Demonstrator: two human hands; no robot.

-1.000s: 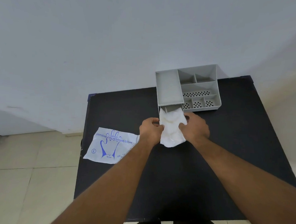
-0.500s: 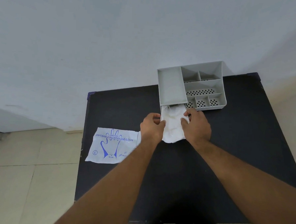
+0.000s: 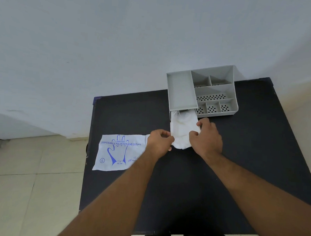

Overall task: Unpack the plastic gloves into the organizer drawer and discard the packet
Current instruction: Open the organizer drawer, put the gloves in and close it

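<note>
A grey organizer [image 3: 181, 91] with several compartments stands at the far edge of the black table [image 3: 239, 158]. Its drawer at the front left is pulled out and mostly hidden under a white stack of plastic gloves [image 3: 181, 130]. My left hand [image 3: 158, 142] pinches the stack's near left edge. My right hand [image 3: 207, 136] grips its right side. The stack's far end lies in the drawer mouth; its near end overhangs toward me. The white glove packet [image 3: 118, 152] with blue print lies flat at the table's left edge.
A pale wall rises behind the table. Beige floor tiles [image 3: 30, 183] lie to the left. The packet overhangs the table's left edge slightly.
Both hands have slid the glove stack farther toward the organizer drawer. More of the stack now sits in the drawer mouth. The packet has not moved.
</note>
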